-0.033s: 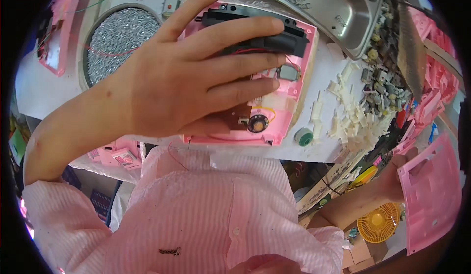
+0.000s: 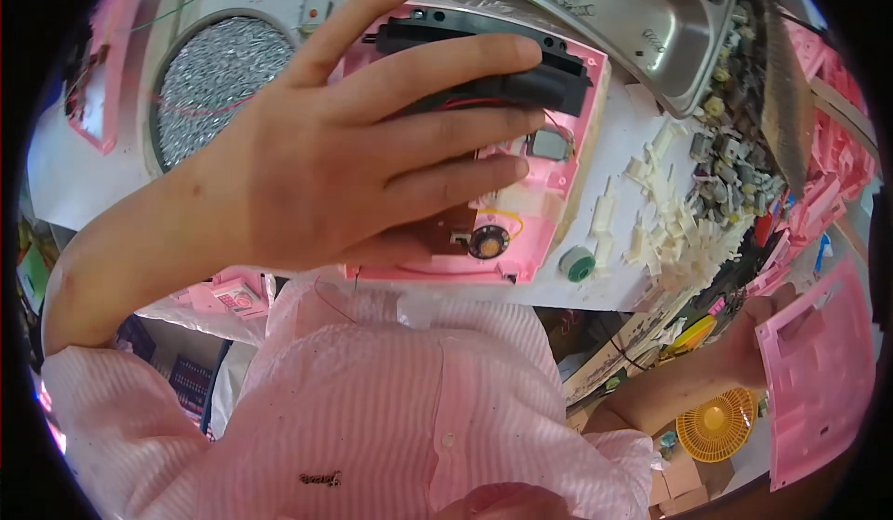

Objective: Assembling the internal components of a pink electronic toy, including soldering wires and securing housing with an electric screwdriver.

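Observation:
My left hand lies with fingers spread over a pink plastic housing, nothing gripped in it. Beneath its fingers runs a long black plastic part along the housing's far side. A small metal motor shows just past the fingertips. Nearer to me, a round black dial-like part sits by a brown circuit board partly covered by the hand. Off to the right, my right hand holds a flat pink plastic panel by its edge; the panel hides some of the fingers.
A round bowl of small metal screws stands left, beside another pink part. At the far right is a metal tray. White plastic pieces, small motors and a green round object lie right. Below sits a yellow basket.
The view has shifted very slightly. Both hands keep their places, the left on the housing and the right on the panel.

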Motion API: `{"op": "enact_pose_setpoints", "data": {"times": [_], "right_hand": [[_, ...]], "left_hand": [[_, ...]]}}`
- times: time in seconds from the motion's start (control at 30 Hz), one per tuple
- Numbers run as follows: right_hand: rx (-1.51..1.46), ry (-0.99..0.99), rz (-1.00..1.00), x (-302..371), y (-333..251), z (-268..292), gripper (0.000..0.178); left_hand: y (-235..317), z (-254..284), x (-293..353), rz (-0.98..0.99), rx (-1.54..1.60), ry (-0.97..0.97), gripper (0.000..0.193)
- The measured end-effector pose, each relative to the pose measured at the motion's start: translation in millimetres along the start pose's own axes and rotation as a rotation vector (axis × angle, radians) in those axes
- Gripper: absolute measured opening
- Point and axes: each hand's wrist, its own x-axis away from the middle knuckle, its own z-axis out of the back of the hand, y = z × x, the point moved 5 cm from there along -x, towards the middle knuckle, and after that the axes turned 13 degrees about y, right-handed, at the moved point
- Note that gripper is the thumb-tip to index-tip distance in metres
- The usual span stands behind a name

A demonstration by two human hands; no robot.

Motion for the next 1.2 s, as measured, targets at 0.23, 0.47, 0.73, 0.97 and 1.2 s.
{"op": "enact_pose_setpoints", "data": {"times": [0.23,0.47,0.73,0.97,1.2], "right_hand": [[-0.012,0.146,0.061,-13.8,17.1,-10.6,0.023],[-0.036,0.047,-0.030,-2.5,22.5,9.4,0.024],[0.091,-0.032,0.124,18.9,19.7,21.1,0.022],[0.081,-0.033,0.164,35.9,15.1,22.9,0.021],[0.011,0.035,0.057,20.1,15.2,43.6,0.020]], "left_hand": [[3.6,6.3,-3.8,0.035,-0.048,-0.088,0.045],[-2.8,6.9,-2.5,-0.056,0.004,-0.137,0.048],[8.9,26.1,-1.3,-0.160,0.015,0.069,0.051],[36.8,53.5,18.6,0.168,0.042,0.277,0.040],[38.7,52.8,44.3,0.421,0.115,0.255,0.031]]}}
